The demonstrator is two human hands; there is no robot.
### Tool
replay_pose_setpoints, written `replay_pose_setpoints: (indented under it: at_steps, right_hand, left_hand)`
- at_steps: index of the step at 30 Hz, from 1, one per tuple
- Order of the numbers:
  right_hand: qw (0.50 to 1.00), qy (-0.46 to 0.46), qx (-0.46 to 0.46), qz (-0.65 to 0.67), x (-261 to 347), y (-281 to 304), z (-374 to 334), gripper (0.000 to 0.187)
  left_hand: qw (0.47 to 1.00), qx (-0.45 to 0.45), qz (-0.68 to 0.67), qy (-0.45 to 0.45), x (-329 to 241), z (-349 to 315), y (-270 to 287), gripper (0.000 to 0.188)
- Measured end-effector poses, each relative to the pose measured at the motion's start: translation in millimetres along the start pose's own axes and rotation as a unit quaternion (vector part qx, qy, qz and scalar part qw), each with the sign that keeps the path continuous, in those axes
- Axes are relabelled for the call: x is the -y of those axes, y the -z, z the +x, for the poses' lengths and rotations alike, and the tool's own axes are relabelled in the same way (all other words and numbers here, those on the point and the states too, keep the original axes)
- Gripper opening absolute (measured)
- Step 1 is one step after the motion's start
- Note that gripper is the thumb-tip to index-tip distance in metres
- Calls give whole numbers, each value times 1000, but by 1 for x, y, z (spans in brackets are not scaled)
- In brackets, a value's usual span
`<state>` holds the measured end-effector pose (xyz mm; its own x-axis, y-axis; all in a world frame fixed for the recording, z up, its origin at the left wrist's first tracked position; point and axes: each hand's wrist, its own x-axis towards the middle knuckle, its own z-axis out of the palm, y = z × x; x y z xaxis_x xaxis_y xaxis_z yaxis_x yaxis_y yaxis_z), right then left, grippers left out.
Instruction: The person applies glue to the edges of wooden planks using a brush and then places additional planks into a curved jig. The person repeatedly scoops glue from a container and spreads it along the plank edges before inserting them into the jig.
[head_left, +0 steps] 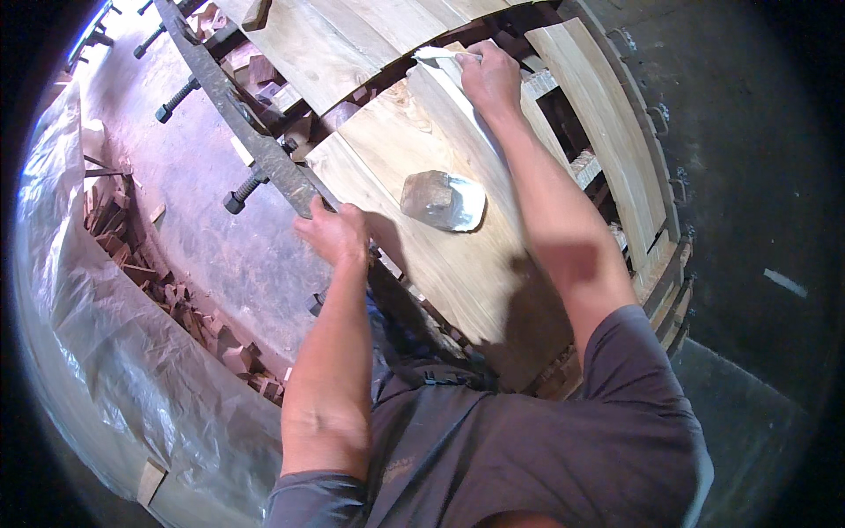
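My right hand (490, 81) reaches to the far end of a pale wooden board (466, 150). Its fingers are closed on a thin spreader (433, 55) coated in white glue; its exact kind is hard to make out. A white glue strip (458, 91) runs along the board's right edge, partly behind my forearm. My left hand (339, 233) is curled over the long metal clamp bar (280, 167) at the boards' left side. Between my hands, a cut-open plastic container (440, 201) with white residue sits on the boards.
Large threaded bolts (246, 192) stick out left of the bar. Wood offcuts (180, 304) lie along a clear plastic sheet (132, 378) at the left. More boards (607, 123) rest on the rack at the right, with dark gaps beside them. Grey floor (748, 176) lies beyond.
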<state>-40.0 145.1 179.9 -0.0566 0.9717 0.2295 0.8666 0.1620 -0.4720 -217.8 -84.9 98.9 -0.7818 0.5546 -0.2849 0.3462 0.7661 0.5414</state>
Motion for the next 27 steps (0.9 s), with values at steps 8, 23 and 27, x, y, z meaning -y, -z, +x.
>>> replay_pose_setpoints:
  at_steps: [8, 23, 27]
  right_hand:
    - [999, 11, -22, 22, -19, 11, -37, 22]
    - [991, -114, -72, 27, -113, 144, -233, 20]
    - [987, -136, -65, 49, -101, 140, -224, 21]
  left_hand:
    - [1000, 1, -8, 4, 4, 2, -5, 53]
    - [999, 12, 28, 13, -7, -2, 4, 52]
    - [999, 8, 39, 2, -7, 0, 3, 52]
